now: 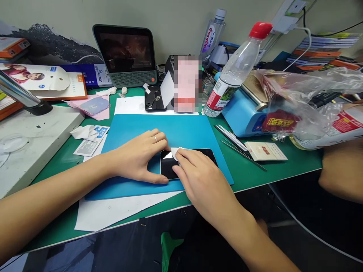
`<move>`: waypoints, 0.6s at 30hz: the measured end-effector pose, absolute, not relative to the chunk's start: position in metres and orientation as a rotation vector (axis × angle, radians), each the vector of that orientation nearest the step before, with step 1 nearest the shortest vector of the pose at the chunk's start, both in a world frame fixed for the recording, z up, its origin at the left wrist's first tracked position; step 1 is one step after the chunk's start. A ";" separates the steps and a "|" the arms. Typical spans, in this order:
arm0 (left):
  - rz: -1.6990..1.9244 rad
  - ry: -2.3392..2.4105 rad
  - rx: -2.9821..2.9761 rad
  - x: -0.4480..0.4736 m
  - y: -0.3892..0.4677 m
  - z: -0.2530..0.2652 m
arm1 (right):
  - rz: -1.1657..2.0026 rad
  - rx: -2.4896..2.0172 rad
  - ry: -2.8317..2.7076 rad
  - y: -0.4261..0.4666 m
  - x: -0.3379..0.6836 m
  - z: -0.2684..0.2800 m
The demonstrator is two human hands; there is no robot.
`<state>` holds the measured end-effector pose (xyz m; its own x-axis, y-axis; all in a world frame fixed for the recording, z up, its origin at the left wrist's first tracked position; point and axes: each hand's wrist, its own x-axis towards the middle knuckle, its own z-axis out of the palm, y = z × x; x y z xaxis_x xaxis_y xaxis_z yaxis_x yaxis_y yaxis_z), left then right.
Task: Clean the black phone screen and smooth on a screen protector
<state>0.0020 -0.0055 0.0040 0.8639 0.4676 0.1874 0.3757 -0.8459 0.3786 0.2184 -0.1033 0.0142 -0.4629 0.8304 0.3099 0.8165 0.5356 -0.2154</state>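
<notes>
A black-faced smartphone point(167, 164) lies flat on the blue mat point(159, 126). My left hand point(140, 156), with a ring on one finger, steadies its left end, thumb at the near edge and fingers at the far edge. Pinched in my right hand point(202, 175) is a small white wipe point(175, 152), pressed against the glass. That hand covers much of the phone's right half. White paper point(113, 211) sticks out from under the mat.
Behind the mat stand a smart display point(124, 53) and a black phone case point(154, 100). To the right are a water bottle point(234, 71), tweezers point(244, 153), a small card box point(266, 151) and a plastic bag point(309, 94). Another person's arm point(343, 170) rests at the right edge.
</notes>
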 end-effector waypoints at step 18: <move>0.380 0.626 2.718 0.001 -0.004 0.005 | 0.012 -1.375 -2.377 -0.147 0.260 0.009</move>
<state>0.0010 -0.0045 0.0050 0.8682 0.4616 0.1822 0.3750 -0.8507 0.3683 0.2596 -0.1475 0.0091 -0.4407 0.8349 0.3299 0.8316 0.5181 -0.2002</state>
